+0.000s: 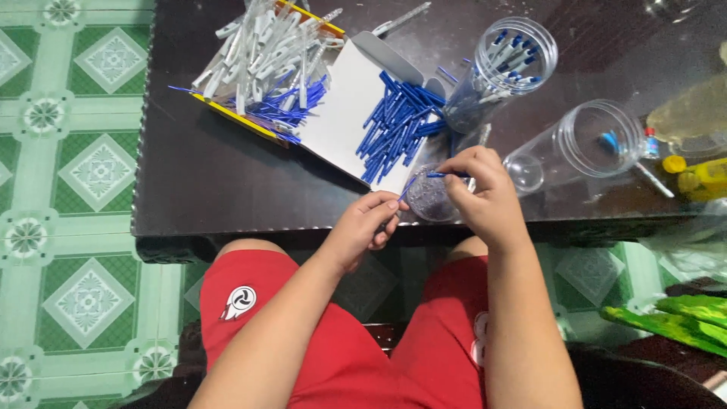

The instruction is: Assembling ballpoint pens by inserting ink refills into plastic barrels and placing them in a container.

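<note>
A dark desk fills the upper frame. At upper left, a box holds white pen barrels and blue caps. Right of centre, an upright jar holds pens; a second jar lies sideways. At centre, the left hand and right hand each pinch a blue refill between them.

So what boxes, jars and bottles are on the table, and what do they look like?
Flat box: table middle, white inside, yellow edge, holding blue pen parts and white pen barrels.
Upright jar: right of the box, clear plastic, round, with pens inside.
Tipped jar: lying on its side, clear, nearly empty.
Bottle: right edge, yellow with yellow cap.
No screens or signs.
</note>
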